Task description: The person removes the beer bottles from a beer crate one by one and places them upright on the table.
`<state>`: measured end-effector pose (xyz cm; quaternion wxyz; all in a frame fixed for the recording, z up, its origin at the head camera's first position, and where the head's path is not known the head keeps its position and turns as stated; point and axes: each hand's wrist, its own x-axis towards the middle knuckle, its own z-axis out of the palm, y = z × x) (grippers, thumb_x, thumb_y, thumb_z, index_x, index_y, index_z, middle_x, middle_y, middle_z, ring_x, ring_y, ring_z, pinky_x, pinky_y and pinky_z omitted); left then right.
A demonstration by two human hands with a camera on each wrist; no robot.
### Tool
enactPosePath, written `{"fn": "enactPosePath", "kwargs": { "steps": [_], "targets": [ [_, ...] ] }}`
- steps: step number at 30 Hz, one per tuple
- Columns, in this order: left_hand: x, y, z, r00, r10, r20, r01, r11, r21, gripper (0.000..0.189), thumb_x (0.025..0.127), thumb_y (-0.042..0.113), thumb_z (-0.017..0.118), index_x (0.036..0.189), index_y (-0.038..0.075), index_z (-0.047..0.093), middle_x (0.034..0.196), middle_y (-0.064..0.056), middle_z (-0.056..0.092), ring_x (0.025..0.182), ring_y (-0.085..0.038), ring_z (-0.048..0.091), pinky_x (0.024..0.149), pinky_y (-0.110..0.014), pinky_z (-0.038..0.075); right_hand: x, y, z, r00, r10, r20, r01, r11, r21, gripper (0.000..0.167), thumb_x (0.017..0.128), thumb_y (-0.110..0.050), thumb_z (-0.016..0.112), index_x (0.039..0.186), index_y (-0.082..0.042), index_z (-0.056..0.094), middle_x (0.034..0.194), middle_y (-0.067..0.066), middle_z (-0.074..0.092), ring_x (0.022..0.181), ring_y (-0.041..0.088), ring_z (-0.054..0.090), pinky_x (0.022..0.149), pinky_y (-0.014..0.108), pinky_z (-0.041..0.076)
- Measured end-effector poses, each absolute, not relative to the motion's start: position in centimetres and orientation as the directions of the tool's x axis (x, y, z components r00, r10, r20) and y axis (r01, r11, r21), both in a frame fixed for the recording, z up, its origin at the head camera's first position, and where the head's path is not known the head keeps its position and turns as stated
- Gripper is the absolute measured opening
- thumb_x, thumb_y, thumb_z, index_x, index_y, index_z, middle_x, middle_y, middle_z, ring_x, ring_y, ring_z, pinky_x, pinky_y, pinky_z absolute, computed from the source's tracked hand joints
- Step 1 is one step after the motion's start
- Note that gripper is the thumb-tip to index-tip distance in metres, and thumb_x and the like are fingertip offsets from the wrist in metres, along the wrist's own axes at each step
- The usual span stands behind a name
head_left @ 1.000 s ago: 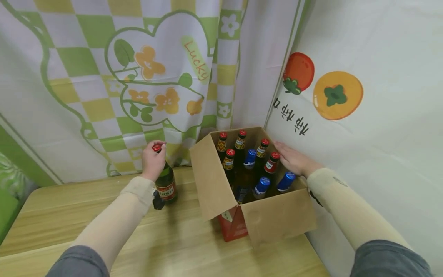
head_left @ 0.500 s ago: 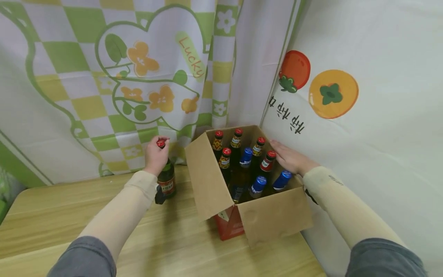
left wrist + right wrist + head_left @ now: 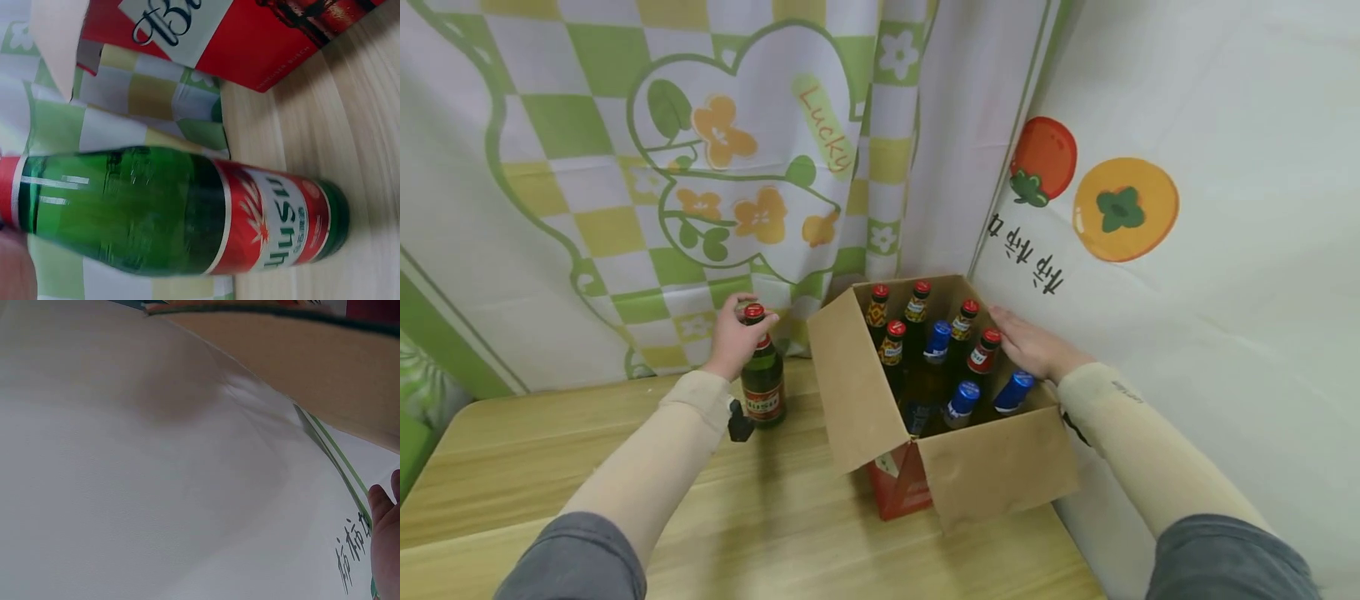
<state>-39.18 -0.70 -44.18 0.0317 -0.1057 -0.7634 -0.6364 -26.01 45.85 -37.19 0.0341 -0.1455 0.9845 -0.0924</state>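
In the head view a green beer bottle [image 3: 763, 387] with a red cap and red label stands upright on the wooden table. My left hand [image 3: 733, 337] is around its top, thumb and fingers spread apart with the cap showing between them. The left wrist view shows the bottle [image 3: 181, 212] sideways, part of the hand at its neck. To the right stands a cardboard beer box [image 3: 1000, 467], flaps out, holding several bottles with red caps or blue foil tops [image 3: 962, 400]. My right hand [image 3: 1033, 342] rests, fingers straight, along the box's far right side.
A checked curtain [image 3: 572, 125] hangs behind the table [image 3: 587, 433]. At the right a white wall covering [image 3: 1247, 275] with printed fruit is close against the box. Two box flaps stick out, toward the left and the front.
The left hand's thumb and fingers have spread from the bottle's top, so its cap and neck show more. The bottle stays standing, and the right hand keeps its place by the box.
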Motion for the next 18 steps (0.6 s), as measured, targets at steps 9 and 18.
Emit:
{"fn": "enactPosePath", "kwargs": {
  "steps": [9, 18],
  "targets": [
    [-39.20, -1.50, -43.48, -0.964, 0.239, 0.116, 0.179, 0.262, 0.948, 0.024, 0.101, 0.016, 0.068, 0.112, -0.005, 0.067, 0.113, -0.019, 0.069, 0.090, -0.015, 0.060, 0.076, -0.027, 0.049, -25.98, 45.61, -37.08, -0.952, -0.304, -0.024, -0.292, 0.931, -0.218, 0.057, 0.108, -0.011, 0.034, 0.156, 0.016, 0.019, 0.162, 0.036, 0.016, 0.150, 0.052, 0.015, 0.121, 0.059, 0.014],
    [-38.65, -0.58, -43.80, -0.970, 0.164, 0.180, 0.221, 0.280, 0.934, 0.019, 0.103, 0.010, 0.063, 0.105, -0.008, 0.065, 0.096, -0.020, 0.066, 0.072, -0.010, 0.053, 0.066, -0.025, 0.045, -26.07, 45.65, -37.30, -0.953, -0.300, -0.045, -0.283, 0.933, -0.220, 0.056, 0.108, -0.010, 0.034, 0.156, 0.016, 0.018, 0.163, 0.036, 0.016, 0.151, 0.051, 0.014, 0.122, 0.058, 0.014]
  ]
}}
